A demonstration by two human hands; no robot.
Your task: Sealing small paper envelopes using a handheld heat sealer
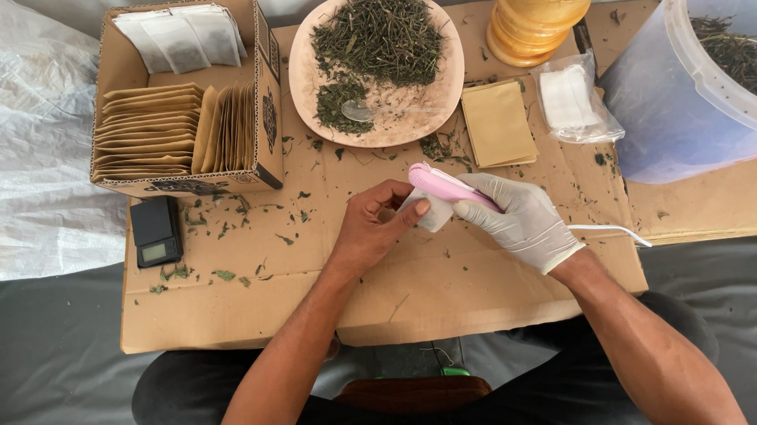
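My right hand point(519, 217), in a white glove, grips a pink hand-held sealer point(443, 186) with a white cord point(612, 230) trailing to the right. My bare left hand point(377, 223) pinches a small white tea bag point(431, 214) and holds its edge against the sealer's jaw. Both hands meet over the middle of a flat cardboard sheet point(252, 299) strewn with bits of dried leaf.
A cardboard box point(181, 102) of brown envelopes and white bags stands at the back left, with a small black scale point(155, 230) in front of it. Behind are a plate of dried herbs point(376, 64), loose envelopes point(497, 125), a plastic bag point(573, 100), a wooden mortar point(541, 10) and a plastic tub point(703, 79).
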